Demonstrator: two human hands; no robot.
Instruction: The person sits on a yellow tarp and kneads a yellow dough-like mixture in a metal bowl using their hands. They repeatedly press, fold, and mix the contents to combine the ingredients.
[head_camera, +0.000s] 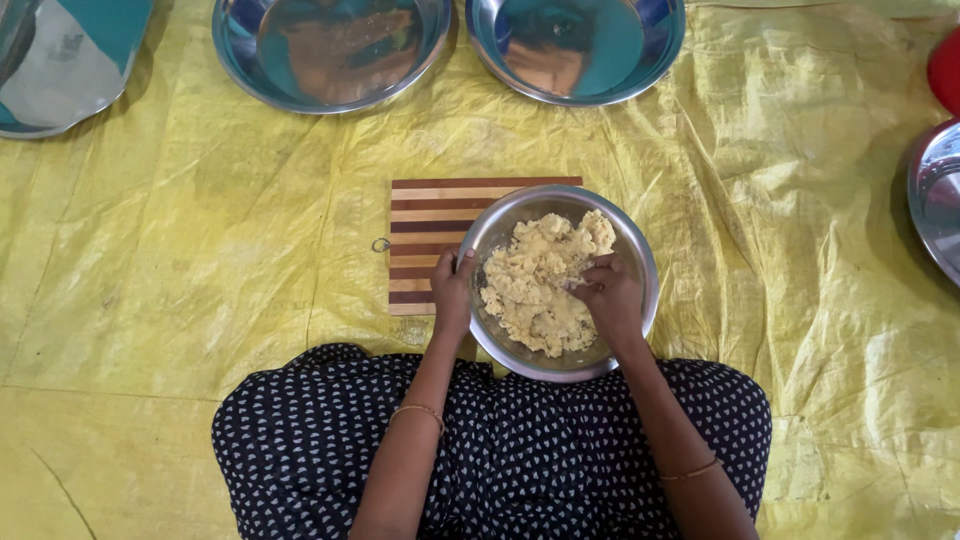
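Observation:
A steel bowl (640, 262) rests partly on a striped wooden board (425, 225) and holds pale yellow crumbly dough (535, 285). My left hand (453, 295) grips the bowl's left rim. Inside the bowl, my right hand (610, 295) presses into the dough with its fingers curled in it. A thin bangle circles each wrist. My lap in a dark dotted garment (520, 460) lies just below the bowl.
Yellow plastic sheeting (180, 250) covers the floor. Two steel plates (330, 50) (575, 45) lie at the top, another steel vessel (60, 60) at the top left, a steel plate's edge (935, 195) and a red object (945, 70) at the right.

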